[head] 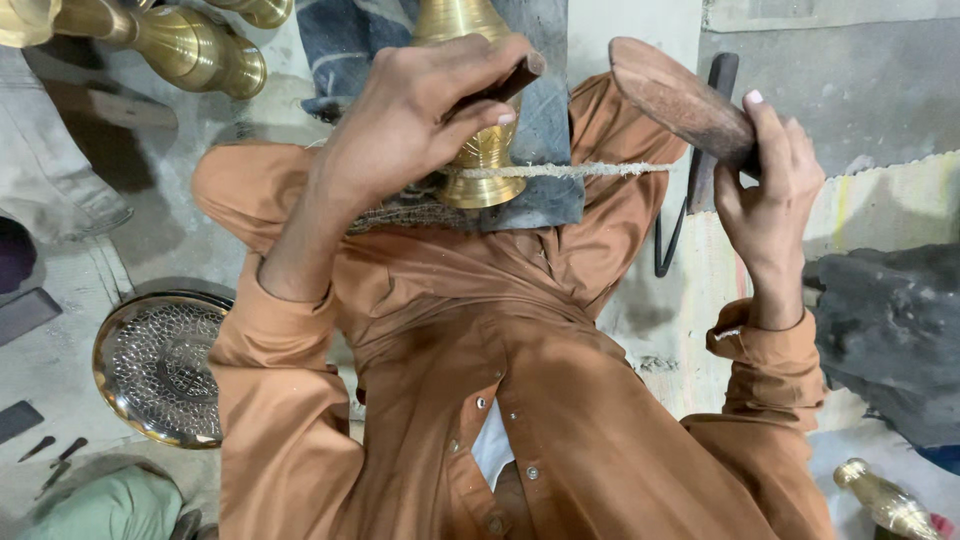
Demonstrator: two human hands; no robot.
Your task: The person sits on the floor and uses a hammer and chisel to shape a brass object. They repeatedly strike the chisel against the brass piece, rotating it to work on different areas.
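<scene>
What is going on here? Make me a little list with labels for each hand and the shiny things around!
left hand: wrapped round a dark rod-shaped tool, held against the golden brass vase
right hand: gripping a brown wooden mallet, raised
vase: cord looped around its base
clothing: orange-brown buttoned shirt
nearby: engraved round metal plate on the floor, more brass vases at the top

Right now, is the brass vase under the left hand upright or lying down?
Upright: the brass vase stands on its flared foot on the slab, cord around it.
</scene>
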